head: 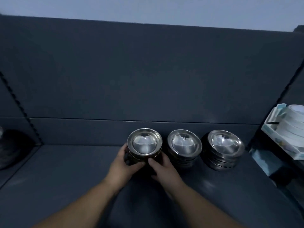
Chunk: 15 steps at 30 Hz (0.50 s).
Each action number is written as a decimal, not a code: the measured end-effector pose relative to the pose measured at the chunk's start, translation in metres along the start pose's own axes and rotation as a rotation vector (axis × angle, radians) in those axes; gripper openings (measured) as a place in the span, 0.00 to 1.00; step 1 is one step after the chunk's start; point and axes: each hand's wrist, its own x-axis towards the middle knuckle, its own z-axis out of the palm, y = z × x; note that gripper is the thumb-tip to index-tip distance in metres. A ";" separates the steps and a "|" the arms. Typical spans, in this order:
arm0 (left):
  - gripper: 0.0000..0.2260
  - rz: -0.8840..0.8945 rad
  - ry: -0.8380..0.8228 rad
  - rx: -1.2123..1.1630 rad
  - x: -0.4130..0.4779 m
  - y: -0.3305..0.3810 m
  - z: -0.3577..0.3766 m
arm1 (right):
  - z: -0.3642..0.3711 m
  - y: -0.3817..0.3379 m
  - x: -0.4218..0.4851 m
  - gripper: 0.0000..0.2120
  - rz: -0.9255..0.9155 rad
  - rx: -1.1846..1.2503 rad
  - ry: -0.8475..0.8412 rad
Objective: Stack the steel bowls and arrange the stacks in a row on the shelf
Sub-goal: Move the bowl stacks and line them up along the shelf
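- Bowls of steel stand nested in three piles, left stack point(144, 145), middle stack point(184, 146) and right stack point(225, 143), in a row near the back of the dark shelf point(65, 178), which fills most of our view.
- Behind the row rises a dark back panel point(148, 71), with a pale wall point(148, 7) above it.
- At far left a dark rounded shape point(11, 148) sits in shadow, too dim for us to name.
- At far right, past the shelf's end, a pale box point(278, 140) holds a pile of white round things point(294, 124); we cannot tell what they are.
- Right stack stands alone, a narrow gap from the middle one, its top bowl open side up.
- Middle stack stands just beside the left one, untouched.
- Left stack sits between both our hands; we cannot tell whether it rests on the shelf or just above it.
- Our left hand point(121, 167) grips its left side, fingers curled round the bowls.
- Our right hand point(164, 168) clamps its near right side, thumb on the front.
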 end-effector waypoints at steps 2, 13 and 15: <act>0.35 -0.002 0.034 0.027 -0.001 -0.001 0.002 | -0.002 0.002 0.002 0.31 -0.005 -0.047 0.025; 0.36 -0.055 -0.101 0.891 -0.068 -0.014 -0.039 | 0.010 0.021 -0.047 0.25 -0.174 -0.919 -0.029; 0.37 -0.091 -0.103 0.904 -0.090 -0.017 -0.061 | 0.029 0.021 -0.062 0.26 -0.202 -0.960 -0.076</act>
